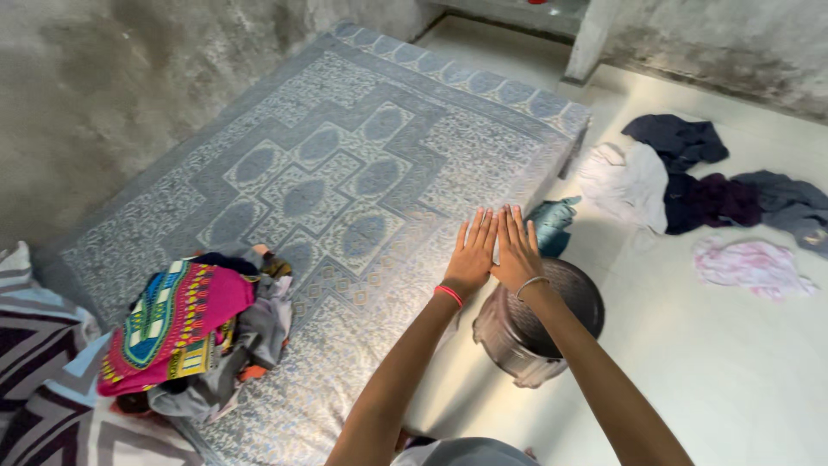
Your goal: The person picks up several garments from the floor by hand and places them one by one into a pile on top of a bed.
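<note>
Patterned bedsheet (362, 173) under empty flat hands (496, 250), fingers extended; bucket (539, 332), clothes pile (198, 332) nearby

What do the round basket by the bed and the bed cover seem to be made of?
The basket looks like moulded plastic, brownish-grey and matte: its wall shows a regular perforated weave pattern, tipped on the floor. The bed cover looks like printed cotton cloth, matte blue-grey, lying flat with soft creases; the exact fibre cannot be told.
</note>
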